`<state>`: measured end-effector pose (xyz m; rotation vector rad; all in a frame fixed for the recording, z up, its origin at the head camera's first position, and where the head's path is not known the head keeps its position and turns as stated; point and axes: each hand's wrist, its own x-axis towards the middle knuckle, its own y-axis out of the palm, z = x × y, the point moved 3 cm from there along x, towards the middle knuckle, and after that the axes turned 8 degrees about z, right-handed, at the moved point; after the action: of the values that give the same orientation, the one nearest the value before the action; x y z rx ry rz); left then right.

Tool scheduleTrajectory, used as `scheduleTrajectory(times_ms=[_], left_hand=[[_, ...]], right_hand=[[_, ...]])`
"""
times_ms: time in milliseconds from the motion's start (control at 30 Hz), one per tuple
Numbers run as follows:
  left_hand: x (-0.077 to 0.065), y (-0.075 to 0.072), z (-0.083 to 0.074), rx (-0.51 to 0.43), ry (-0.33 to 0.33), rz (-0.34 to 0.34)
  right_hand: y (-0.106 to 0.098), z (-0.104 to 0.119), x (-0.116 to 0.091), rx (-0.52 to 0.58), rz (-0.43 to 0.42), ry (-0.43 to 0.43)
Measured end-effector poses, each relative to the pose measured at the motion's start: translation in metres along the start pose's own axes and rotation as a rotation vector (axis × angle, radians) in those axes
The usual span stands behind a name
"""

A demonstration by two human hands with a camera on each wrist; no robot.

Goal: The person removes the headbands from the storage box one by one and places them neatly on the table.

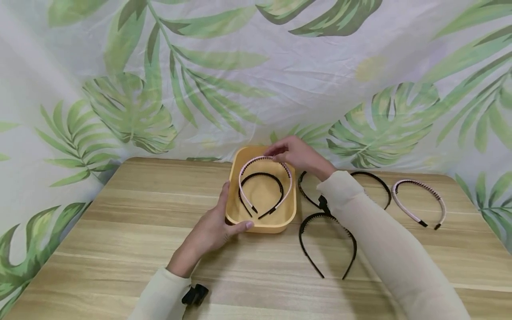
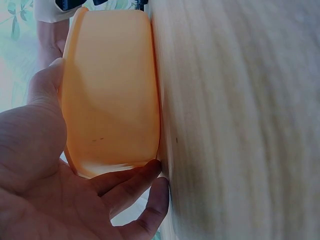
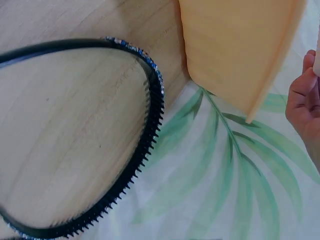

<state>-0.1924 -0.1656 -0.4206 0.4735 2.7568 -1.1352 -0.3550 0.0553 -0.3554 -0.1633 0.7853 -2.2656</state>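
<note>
A yellow plastic bin [image 1: 262, 229] stands on the wooden table. My left hand [image 1: 208, 227] grips its near left corner, thumb over the front rim and fingers along the outer wall. In the left wrist view these fingers bend round the bin's side [image 2: 112, 90]. At the far right of the bin, my right hand [image 1: 301, 156] pinches the top of a pink toothed headband [image 1: 240, 178], whose ends point towards me. Inside the bin lies a black headband [image 1: 262, 174], partly overlapped by the pink one. In the right wrist view, fingertips [image 3: 305, 92] show at the edge.
Right of the bin lie a black headband [image 1: 302, 238], more black headband parts [image 1: 386, 191] partly hidden by my right sleeve, and another pink headband [image 1: 434, 190]. A glittery black headband [image 3: 159, 100] shows close up. A leaf-patterned cloth [image 1: 224, 89] hangs behind the table.
</note>
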Motion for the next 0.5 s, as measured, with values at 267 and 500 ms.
scheduleTrajectory(times_ms=[267, 500], left_hand=[[-0.003, -0.001, -0.002, -0.007, 0.009, -0.006], [-0.002, -0.001, -0.003, -0.002, 0.000, -0.006]], right_hand=[[-0.010, 0.004, -0.020, -0.003, 0.009, -0.017], [-0.020, 0.005, -0.040, 0.018, -0.001, -0.007]])
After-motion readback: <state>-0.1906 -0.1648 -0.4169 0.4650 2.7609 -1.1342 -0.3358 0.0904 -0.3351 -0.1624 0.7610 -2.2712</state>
